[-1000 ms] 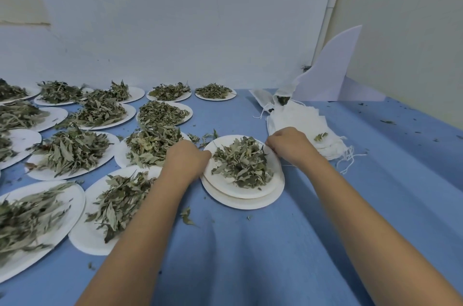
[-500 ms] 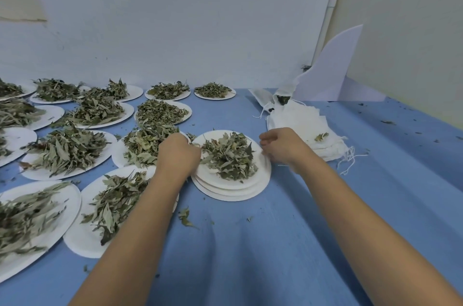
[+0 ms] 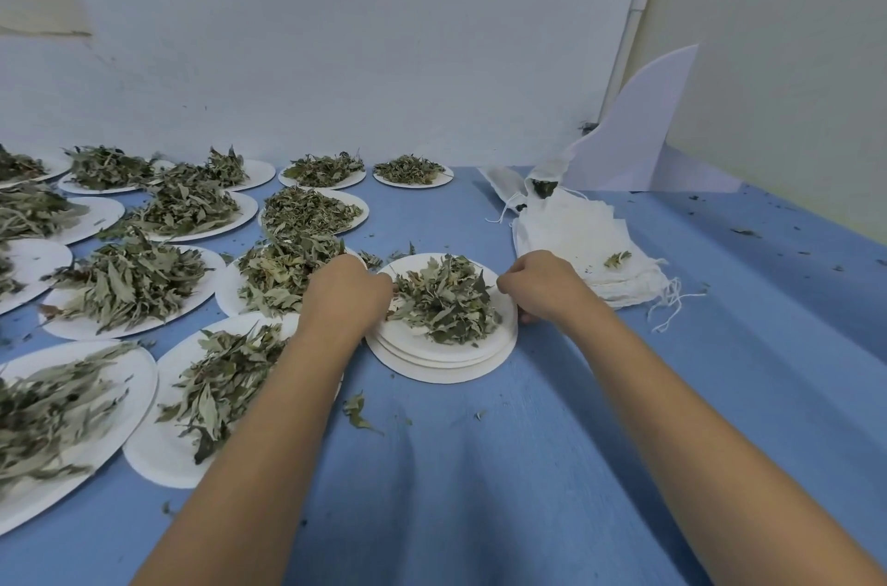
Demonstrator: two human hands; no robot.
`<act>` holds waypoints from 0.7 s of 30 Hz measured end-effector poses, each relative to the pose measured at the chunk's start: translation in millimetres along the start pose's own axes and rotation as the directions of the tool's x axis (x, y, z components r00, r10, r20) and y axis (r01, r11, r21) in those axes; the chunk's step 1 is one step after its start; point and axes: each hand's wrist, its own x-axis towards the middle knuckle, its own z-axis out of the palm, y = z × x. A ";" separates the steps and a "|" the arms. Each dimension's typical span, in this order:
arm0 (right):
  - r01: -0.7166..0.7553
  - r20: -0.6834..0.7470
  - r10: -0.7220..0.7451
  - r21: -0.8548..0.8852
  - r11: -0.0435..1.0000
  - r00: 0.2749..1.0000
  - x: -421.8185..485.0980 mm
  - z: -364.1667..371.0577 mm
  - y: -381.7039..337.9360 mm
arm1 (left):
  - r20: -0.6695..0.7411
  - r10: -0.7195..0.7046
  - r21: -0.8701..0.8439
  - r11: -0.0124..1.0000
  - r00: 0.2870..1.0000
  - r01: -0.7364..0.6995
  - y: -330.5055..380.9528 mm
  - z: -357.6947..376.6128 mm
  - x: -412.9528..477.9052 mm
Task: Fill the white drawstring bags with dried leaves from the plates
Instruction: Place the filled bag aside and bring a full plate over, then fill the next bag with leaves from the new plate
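Top plate (image 3: 422,338): heaped with dried leaves (image 3: 444,297); stacked on worktop (image 3: 480,465)
Left hand (image 3: 343,297): fingers curled over its rim at 9 o'clock
Right hand (image 3: 542,285): fingers pinched on rim at 3 o'clock
Bags (image 3: 576,240): piled at 2 o'clock

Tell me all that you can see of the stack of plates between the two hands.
The stack of plates is a few round, white, thin plates, seemingly paper, lying flat and slightly offset on the blue cloth. The top one carries a heap of dried grey-green leaves. The left hand grips its left rim and the right hand its right rim, fingers curled.
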 end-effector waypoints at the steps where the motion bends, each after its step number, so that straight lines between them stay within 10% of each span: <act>1: -0.006 0.017 0.006 -0.018 1.000 1.000 -1.2 -1.3 -0.9 | 0.005 -0.002 0.013 1.000 1.000 0.002 0.0 -0.4 -0.3; 13: -0.026 -0.029 0.033 0.194 0.981 0.999 10.0 5.0 11.8 | -0.048 -0.046 -0.365 0.931 0.998 0.025 7.1 7.4 -10.9; 21: 0.183 -0.263 -0.201 -0.092 0.979 0.944 2.8 -0.6 7.7 | -0.121 -0.023 -0.300 0.954 0.992 -0.014 4.8 11.7 -10.4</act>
